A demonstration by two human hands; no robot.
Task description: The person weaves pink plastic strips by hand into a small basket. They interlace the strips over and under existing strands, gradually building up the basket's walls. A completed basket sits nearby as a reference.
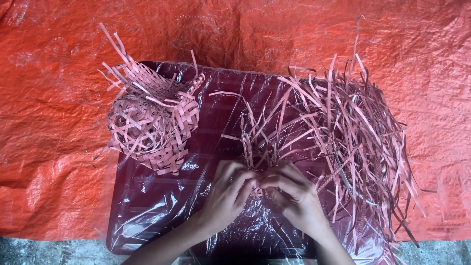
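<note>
Pink strips [338, 127] lie heaped on a plastic-wrapped surface [162, 206]; left hand [226, 192] and right hand [293, 196] pinch several strips together. Two woven pieces [152, 122] sit left.

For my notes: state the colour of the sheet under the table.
Orange-red sheet, crinkled and woven-looking; the head view shows it.

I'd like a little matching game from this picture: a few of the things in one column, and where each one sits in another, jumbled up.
Things:
1. woven baskets
2. loose strips
3. tarp
4. hands (left hand, right hand)

Places:
A. right side of the tray
B. spread beneath everything
C. bottom centre, fingers pinching strips
D. tray's upper left corner

Pairs: 1-D, 2-A, 3-B, 4-C
</note>
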